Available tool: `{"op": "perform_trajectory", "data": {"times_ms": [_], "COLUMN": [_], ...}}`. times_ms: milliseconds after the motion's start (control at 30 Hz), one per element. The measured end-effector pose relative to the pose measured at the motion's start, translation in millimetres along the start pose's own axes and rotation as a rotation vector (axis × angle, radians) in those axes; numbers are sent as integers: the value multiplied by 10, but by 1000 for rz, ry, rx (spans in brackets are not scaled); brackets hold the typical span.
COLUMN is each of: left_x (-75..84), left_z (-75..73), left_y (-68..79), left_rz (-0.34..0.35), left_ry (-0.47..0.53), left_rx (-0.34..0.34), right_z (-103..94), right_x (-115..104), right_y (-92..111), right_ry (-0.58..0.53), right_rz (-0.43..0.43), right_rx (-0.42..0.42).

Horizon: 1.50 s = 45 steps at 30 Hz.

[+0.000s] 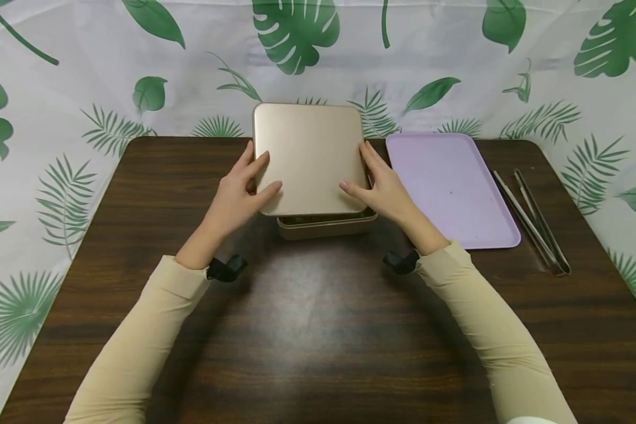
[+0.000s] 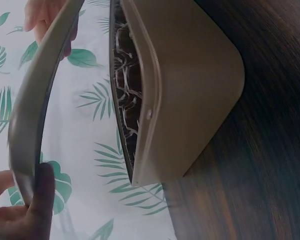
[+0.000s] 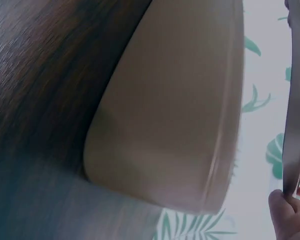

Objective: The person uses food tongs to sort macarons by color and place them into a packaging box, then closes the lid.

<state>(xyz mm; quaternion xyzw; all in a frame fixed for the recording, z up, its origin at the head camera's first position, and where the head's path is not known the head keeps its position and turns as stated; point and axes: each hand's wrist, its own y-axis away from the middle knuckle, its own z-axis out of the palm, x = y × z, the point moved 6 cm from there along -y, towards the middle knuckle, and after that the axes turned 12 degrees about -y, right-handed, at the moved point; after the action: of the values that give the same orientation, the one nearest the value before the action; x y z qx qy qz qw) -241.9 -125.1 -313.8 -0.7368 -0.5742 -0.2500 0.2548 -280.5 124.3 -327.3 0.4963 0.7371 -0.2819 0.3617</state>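
Note:
A square, champagne-gold tin lid (image 1: 310,159) is held level by both hands above a matching tin box (image 1: 328,228). My left hand (image 1: 235,191) grips the lid's left edge, thumb toward its near corner. On the opposite edge, my right hand (image 1: 389,188) grips it the same way. Both wrist views show a gap between the lid (image 2: 27,110) and the box, which stands on the table. Inside the box, dark contents (image 2: 127,85) with pale curling lines show in the left wrist view; I cannot tell what they are. The lid hides most of the opening from above.
To the right of the box lies a flat lilac tray (image 1: 450,188). Metal tongs (image 1: 535,224) lie beyond it, near the right edge of the dark wooden table (image 1: 307,330). A white cloth with green leaves (image 1: 191,70) hangs behind the table.

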Motion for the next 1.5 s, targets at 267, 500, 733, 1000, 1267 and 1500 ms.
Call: {"op": "perform_trajectory", "data": {"times_ms": [267,500,733,1000,1267,1500], "left_x": [14,-4,-92,-188,-222,-209], "left_z": [299,462,528,630,685,705], "left_y": [14,15,27,23,-2,-10], "left_rz": [-2,7,-39,-66,-84,-79], "left_ry": [-155,-199,-172,-114,-125,-93], "left_rx": [-318,-258,-237,-248,-274,-282], "right_z": [-10,34,110,163,196,197], "right_x": [45,150,307,393,480,537], "right_y": [5,9,49,40,24,8], "right_ry": [-70,-63,-21,-12,-18,-14], "right_rz": [40,77,87,71,79,76], "right_rx": [-63,-164,-293,-296,-279,-281]}}
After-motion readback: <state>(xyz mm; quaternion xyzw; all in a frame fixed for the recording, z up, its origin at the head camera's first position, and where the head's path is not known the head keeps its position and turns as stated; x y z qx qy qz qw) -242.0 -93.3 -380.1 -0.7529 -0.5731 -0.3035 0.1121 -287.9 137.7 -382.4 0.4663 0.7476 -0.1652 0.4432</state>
